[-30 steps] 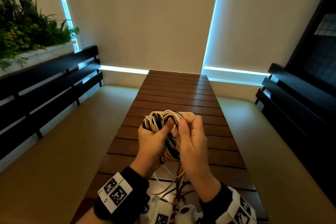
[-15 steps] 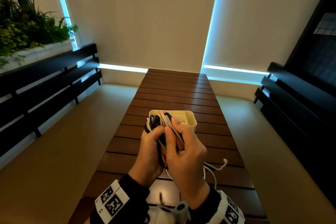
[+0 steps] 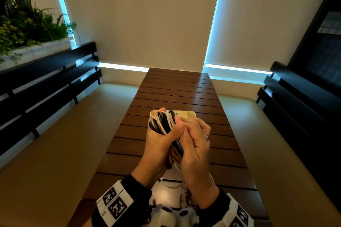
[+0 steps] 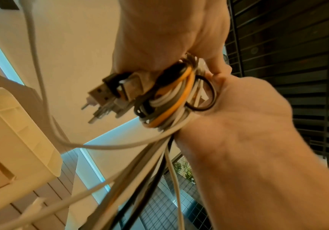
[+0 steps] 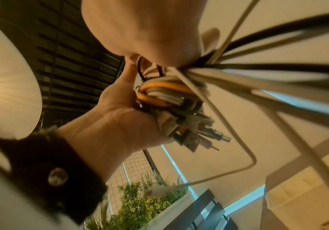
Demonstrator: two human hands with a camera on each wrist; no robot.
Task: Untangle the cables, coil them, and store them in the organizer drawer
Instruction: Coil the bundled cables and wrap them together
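A coiled bundle of white, black and orange cables point(image 3: 166, 125) is held up over the table. My left hand point(image 3: 160, 138) grips it from the left, thumb across the front. My right hand point(image 3: 193, 138) curls round its right side and pinches the strands. In the left wrist view the cable bundle point(image 4: 171, 96) is squeezed between both palms, with metal plugs point(image 4: 104, 96) sticking out to the left. The same plugs point(image 5: 195, 137) show in the right wrist view. A loose white cable point(image 3: 177, 167) hangs down below the hands. The cream organizer drawer point(image 3: 188, 114) sits on the table just behind the bundle.
The long slatted wooden table point(image 3: 177, 90) runs away from me. Dark benches point(image 3: 46, 83) line both sides over a beige floor. A planter with greenery point(image 3: 27, 29) stands at the far left. Wrist bands with markers point(image 3: 114, 202) sit near the bottom edge.
The right hand has slid from the front of the bundle to its right side. The loose white end that stuck out on the right now hangs below the hands.
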